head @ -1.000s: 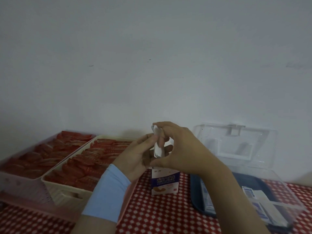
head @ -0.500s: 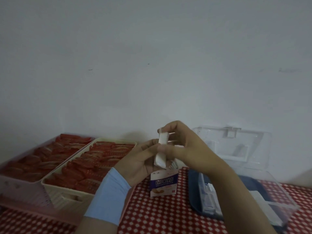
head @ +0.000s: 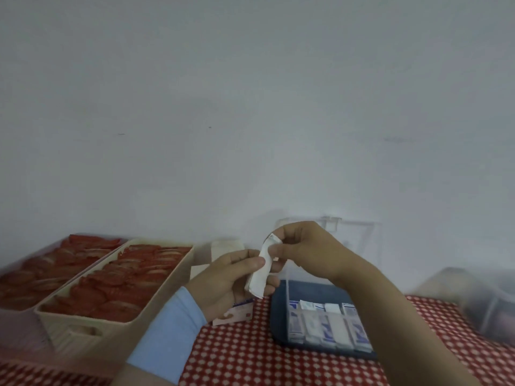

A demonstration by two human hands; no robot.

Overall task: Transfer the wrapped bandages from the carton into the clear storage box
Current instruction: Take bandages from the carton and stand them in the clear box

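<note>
My left hand (head: 231,280) and my right hand (head: 303,246) both hold a white wrapped bandage (head: 260,274) above the table. The left thumb presses its middle and the right fingers pinch its upper end. Under my left hand the small blue and white carton (head: 237,313) shows only its lower part. To the right lies the clear storage box (head: 320,327) with a dark blue base, holding a row of several wrapped bandages. Its clear lid (head: 351,232) stands open behind my right hand.
Two cream baskets (head: 111,327) full of red packets stand at the left. A red and white checked cloth (head: 250,355) covers the table. A blurred clear container (head: 487,305) sits at the far right. A white wall rises behind.
Both hands with the bandage have moved to the right, over the storage box's left edge. The view has dipped, and the row of bandages inside the box is now visible.
</note>
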